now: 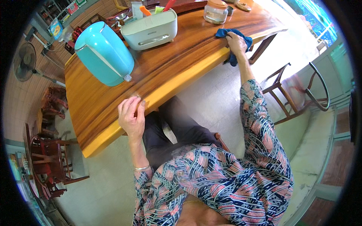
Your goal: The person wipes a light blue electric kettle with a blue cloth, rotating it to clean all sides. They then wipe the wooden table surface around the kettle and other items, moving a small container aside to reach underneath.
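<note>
My right hand [237,43] grips a dark blue cloth [248,41] at the near edge of a polished wooden table [158,72]. Part of the cloth lies on the tabletop, and part hangs below the edge. My left hand [132,113] rests on the table's pale front edge, fingers slightly curled on the wood and holding nothing. A turquoise electric kettle [104,53] stands on the table beyond my left hand. Behind it is a pale tissue box organizer [151,31] with a tissue showing in its front slot and several items in its top.
A clear jar with an orange lid [215,12] stands toward the table's back right. Wooden chairs stand on the floor, one at the right [291,96] and one at the left [51,163]. A standing fan [25,60] is at the far left. I sit close to the table.
</note>
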Demonstrator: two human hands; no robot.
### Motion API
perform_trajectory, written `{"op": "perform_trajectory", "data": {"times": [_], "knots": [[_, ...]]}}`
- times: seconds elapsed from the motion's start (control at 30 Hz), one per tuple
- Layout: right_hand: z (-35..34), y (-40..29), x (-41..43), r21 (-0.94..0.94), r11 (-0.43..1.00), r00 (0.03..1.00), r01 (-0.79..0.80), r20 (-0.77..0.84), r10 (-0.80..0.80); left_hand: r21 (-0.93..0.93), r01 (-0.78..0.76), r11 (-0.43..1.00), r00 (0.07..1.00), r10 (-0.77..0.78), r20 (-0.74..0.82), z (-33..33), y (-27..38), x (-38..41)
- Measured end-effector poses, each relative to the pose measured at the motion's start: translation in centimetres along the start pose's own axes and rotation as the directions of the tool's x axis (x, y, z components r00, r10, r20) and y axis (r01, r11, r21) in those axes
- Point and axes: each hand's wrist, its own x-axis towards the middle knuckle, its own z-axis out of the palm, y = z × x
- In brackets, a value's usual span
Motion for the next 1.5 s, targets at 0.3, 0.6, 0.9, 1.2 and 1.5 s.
{"op": "perform_trajectory", "data": {"times": [0.3,0.6,0.9,1.2,1.5], "knots": [[1.3,-19.2,-18.8,-0.116,0.878,0.855,0.465,-0.196,-0.479,0.074,-0.019,0.997,0.999,0.021,-0.028,-0.2,0.3,-0.2],[-1.4,-26.3,-23.0,0.73,0.549,0.847,0.407,-0.077,-0.526,-0.11,0.04,0.993,0.999,-0.042,-0.017,-1.3,-0.3,-0.5],[-2.1,-15.0,-7.5,0.199,0.968,0.985,0.155,0.038,-0.166,-0.08,-0.015,0.997,1.0,0.014,-0.007,-1.1,0.1,-0.3],[-1.8,-18.2,-13.7,-0.059,0.853,0.828,0.518,0.285,-0.483,0.063,-0.071,0.995,0.997,0.072,-0.015,-0.8,0.5,-0.4],[3.4,-14.4,-2.1,-0.198,0.911,0.87,0.361,0.424,-0.253,0.094,-0.089,0.992,0.996,0.088,0.02,-1.0,1.0,-0.1]]}}
